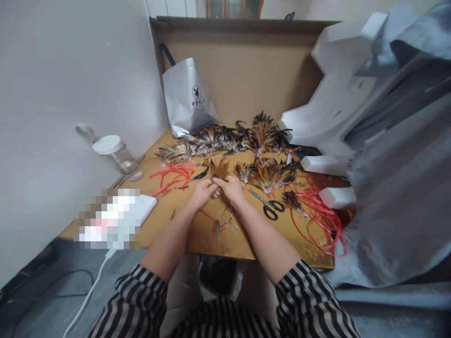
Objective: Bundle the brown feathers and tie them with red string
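Note:
My left hand [204,193] and my right hand [231,188] meet over the middle of the wooden table [207,244]. Between them they pinch the base of a small brown feather bunch [218,168], whose tips fan out away from me. Black-handled scissors [270,207] lie to the right of my right hand. More brown feather bunches [269,176] rest beyond the scissors, and a long pile of mottled feathers [207,142] stretches across the back. Red ribbon strips [174,177] lie left of my hands; a tangle of red ribbon [322,216] is at the right.
A silver bag [183,98] stands at the back left against the cardboard panel [246,70]. At the left are a lidded clear jar [118,155] and a white device [144,209] with a cable. White foam pieces [326,165] and grey cloth [405,188] border the right side.

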A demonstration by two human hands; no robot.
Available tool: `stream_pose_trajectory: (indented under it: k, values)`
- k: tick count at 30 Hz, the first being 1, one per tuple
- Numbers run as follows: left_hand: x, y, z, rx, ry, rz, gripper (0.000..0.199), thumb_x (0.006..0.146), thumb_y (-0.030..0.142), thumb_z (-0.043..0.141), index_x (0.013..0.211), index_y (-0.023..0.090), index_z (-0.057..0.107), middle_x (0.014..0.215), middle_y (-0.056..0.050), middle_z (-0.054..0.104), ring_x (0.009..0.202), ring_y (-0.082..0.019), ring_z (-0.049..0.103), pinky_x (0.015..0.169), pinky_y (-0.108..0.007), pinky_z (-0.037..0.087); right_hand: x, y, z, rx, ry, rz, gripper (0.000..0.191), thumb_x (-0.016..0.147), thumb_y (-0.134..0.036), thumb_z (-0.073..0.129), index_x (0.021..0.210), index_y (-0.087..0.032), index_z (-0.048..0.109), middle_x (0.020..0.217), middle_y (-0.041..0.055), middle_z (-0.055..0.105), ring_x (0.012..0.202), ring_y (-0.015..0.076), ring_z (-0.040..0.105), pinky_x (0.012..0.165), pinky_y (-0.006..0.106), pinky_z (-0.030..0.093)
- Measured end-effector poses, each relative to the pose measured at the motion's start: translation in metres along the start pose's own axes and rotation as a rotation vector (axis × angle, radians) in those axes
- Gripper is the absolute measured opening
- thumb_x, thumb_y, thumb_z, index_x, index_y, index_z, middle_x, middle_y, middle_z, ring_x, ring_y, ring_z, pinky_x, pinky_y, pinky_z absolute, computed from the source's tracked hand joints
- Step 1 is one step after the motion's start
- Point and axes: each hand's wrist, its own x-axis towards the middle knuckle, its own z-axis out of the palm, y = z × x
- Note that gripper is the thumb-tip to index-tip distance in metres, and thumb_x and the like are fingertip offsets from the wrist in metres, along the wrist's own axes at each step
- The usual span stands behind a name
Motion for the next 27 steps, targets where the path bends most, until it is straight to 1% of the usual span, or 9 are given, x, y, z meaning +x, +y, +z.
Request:
stream_pose_trajectory:
  k: [4,9,13,16,19,21,23,25,27]
  values:
    - [0.000,-0.002,0.000,-0.026,0.007,-0.029,0.019,0.066,0.029,0.062,0.062,0.011,0.057,0.052,0.000,0.057,0.043,-0.007,0.049,0.045,-0.019,0.038,0.001,0.001,-0.002,-0.081,0.110,-0.007,0.040,0.056,-0.044,0.068,0.043,-0.016,0.043,0.037,-0.0035,0.046,0.034,0.0057,0.038,0.036,0.019,0.027]
    - [-0.002,0.000,-0.003,-0.029,-0.020,-0.065,0.024,0.067,0.033,0.062,0.062,0.009,0.060,0.051,-0.003,0.058,0.042,-0.008,0.050,0.046,-0.021,0.039,0.002,0.005,-0.005,-0.075,0.059,0.028,0.039,0.057,-0.045,0.067,0.045,-0.016,0.043,0.039,-0.0038,0.047,0.036,0.0056,0.038,0.038,0.019,0.027]
    - [-0.003,0.004,-0.005,-0.040,-0.045,-0.060,0.027,0.067,0.036,0.062,0.065,0.009,0.062,0.055,-0.004,0.060,0.045,-0.008,0.051,0.047,-0.021,0.040,0.004,0.009,-0.009,0.006,0.013,0.004,0.037,0.056,-0.044,0.069,0.049,-0.015,0.046,0.040,-0.0055,0.046,0.039,0.0049,0.038,0.040,0.018,0.028]
    - [-0.003,0.005,-0.007,-0.078,0.023,-0.034,0.026,0.068,0.036,0.063,0.067,0.010,0.063,0.058,-0.004,0.062,0.046,-0.007,0.050,0.047,-0.019,0.038,0.007,0.006,-0.012,0.159,-0.019,0.043,0.032,0.060,-0.045,0.067,0.063,-0.016,0.054,0.051,-0.0035,0.054,0.045,0.0060,0.046,0.044,0.018,0.035]
    - [0.000,0.004,-0.012,-0.133,0.120,-0.020,0.026,0.066,0.036,0.065,0.072,0.011,0.063,0.064,-0.004,0.064,0.048,-0.006,0.051,0.046,-0.018,0.037,0.008,0.000,-0.014,0.200,0.025,0.124,0.033,0.062,-0.046,0.064,0.075,-0.016,0.060,0.067,0.0014,0.062,0.053,0.0075,0.053,0.046,0.018,0.040]
    - [0.002,0.003,-0.016,-0.154,0.172,-0.015,0.027,0.066,0.036,0.065,0.076,0.011,0.062,0.066,-0.004,0.064,0.048,-0.006,0.051,0.045,-0.017,0.037,0.008,-0.003,-0.017,0.126,0.039,0.124,0.030,0.063,-0.043,0.063,0.075,-0.015,0.061,0.070,0.0027,0.063,0.052,0.0072,0.052,0.044,0.017,0.037]
    - [0.003,0.001,-0.019,-0.172,0.204,-0.008,0.029,0.065,0.036,0.065,0.079,0.011,0.062,0.068,-0.005,0.064,0.048,-0.005,0.051,0.045,-0.017,0.037,0.008,-0.002,-0.019,0.008,0.013,0.092,0.025,0.064,-0.039,0.062,0.072,-0.015,0.062,0.063,0.0011,0.061,0.047,0.0065,0.048,0.042,0.017,0.035]
    - [0.004,0.000,-0.021,-0.185,0.214,-0.003,0.030,0.065,0.036,0.066,0.079,0.010,0.062,0.069,-0.005,0.064,0.049,-0.005,0.052,0.045,-0.017,0.037,0.008,0.002,-0.021,-0.137,-0.061,0.051,0.022,0.065,-0.035,0.060,0.070,-0.014,0.062,0.053,-0.0017,0.057,0.044,0.0062,0.044,0.043,0.018,0.034]
    - [0.004,0.001,-0.023,-0.198,0.217,0.006,0.030,0.065,0.036,0.066,0.080,0.010,0.062,0.070,-0.005,0.064,0.049,-0.005,0.052,0.045,-0.017,0.038,0.007,0.008,-0.022,-0.295,-0.184,0.001,0.020,0.065,-0.033,0.059,0.067,-0.014,0.064,0.050,-0.0029,0.054,0.044,0.0063,0.043,0.046,0.018,0.034]
